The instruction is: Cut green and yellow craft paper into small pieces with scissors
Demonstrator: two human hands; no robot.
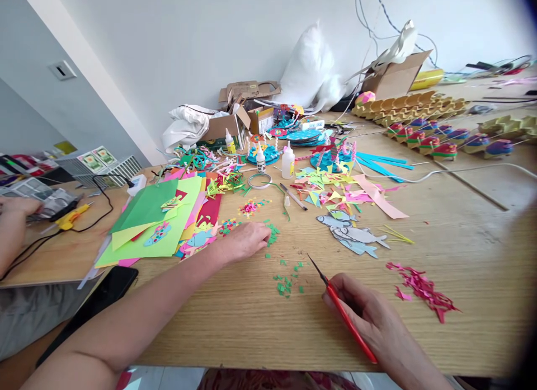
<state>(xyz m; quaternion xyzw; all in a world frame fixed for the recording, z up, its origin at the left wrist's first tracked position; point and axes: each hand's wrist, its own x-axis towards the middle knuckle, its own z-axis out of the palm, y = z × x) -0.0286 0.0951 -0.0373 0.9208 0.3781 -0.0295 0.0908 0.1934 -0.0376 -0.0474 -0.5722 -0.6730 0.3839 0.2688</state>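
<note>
My right hand (361,306) is closed around red-handled scissors (344,317), their dark tips angled up and left over the table. Left of the blades lie loose green paper snippets (284,285). My left hand (245,240) rests low with its fingers curled together at the edge of a second green snippet pile (273,233); its fingertips are partly hidden, so anything pinched there cannot be made out. Small multicoloured paper dots (229,226) lie just beyond that hand, with pink bits (250,207) farther back. Grey and blue paper fish (354,233) lie beyond the scissors.
Coloured paper sheets (145,211) are stacked at left, near a black phone (113,283). Glue bottles (288,161) stand mid-table. Dark pink paper shreds (423,286) lie at right, painted egg-carton pieces (444,149) behind. Another person's hand (20,205) is at far left.
</note>
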